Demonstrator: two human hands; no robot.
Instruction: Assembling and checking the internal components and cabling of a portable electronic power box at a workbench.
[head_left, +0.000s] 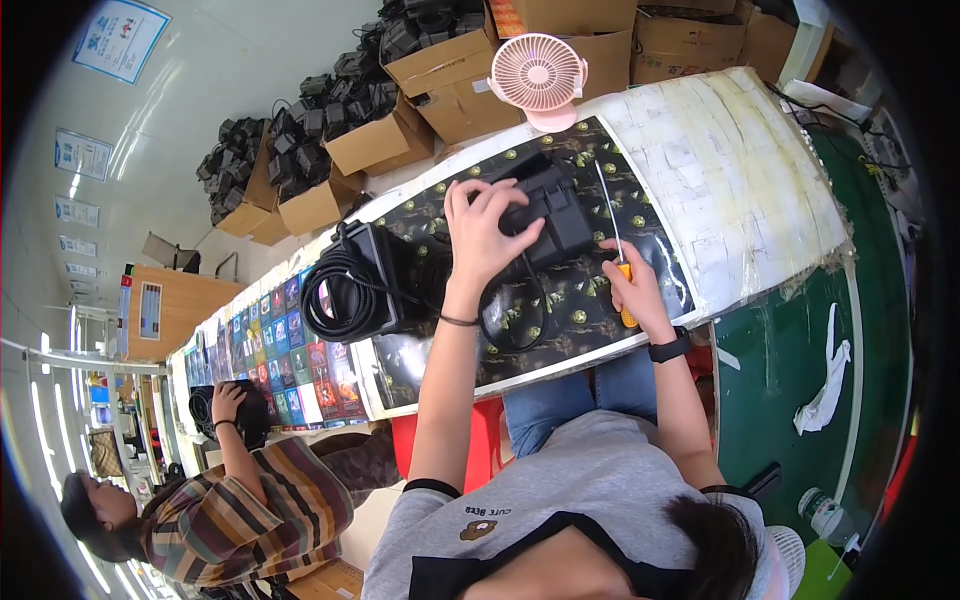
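Observation:
A black plastic box-shaped device (pixel 562 215) lies on the dark patterned mat, its black cable looping toward me. My left hand (pixel 485 228) grips the device's left end, fingers bent and thumb along its near side. Part of that end is hidden behind the fingers. To the right of the device, my right hand (pixel 640 290) is closed around a screwdriver (pixel 625 272) with an orange-yellow handle. Its long metal shaft points away from me, apart from the device.
Another black device with a coiled cable (pixel 345 290) sits to the left. A pink fan (pixel 540 75) stands at the table's far edge. Cardboard boxes (pixel 385 140) heaped with black devices line the floor beyond. On the left, a co-worker in a striped top (pixel 245 520) touches another black device.

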